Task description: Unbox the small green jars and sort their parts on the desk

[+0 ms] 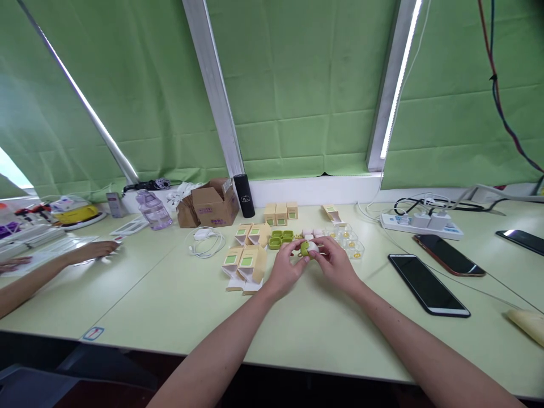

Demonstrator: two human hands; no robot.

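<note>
My left hand [287, 267] pinches a small olive-green cover [304, 249] with a loop on its left side. A white rounded case [313, 247] sits partly inside that cover, and my right hand [338, 263] grips it between thumb and fingers. Just beyond my hands are several green square covers [281, 238] in a cluster and several small pinkish-white pieces [311, 233]. Clear plastic holders [352, 243] with yellow spots lie right of my right hand. Left of my left hand, several open cardboard boxes [252, 263] with green windows stand with their flaps out.
Closed small boxes [281, 213] stand behind. Two phones [429, 283] [449, 254] and a power strip [421, 224] with cables are at right. A brown carton [215, 203], black bottle [243, 195] and coiled white cable [205, 242] stand left. Another person's hand [92, 251] works far left.
</note>
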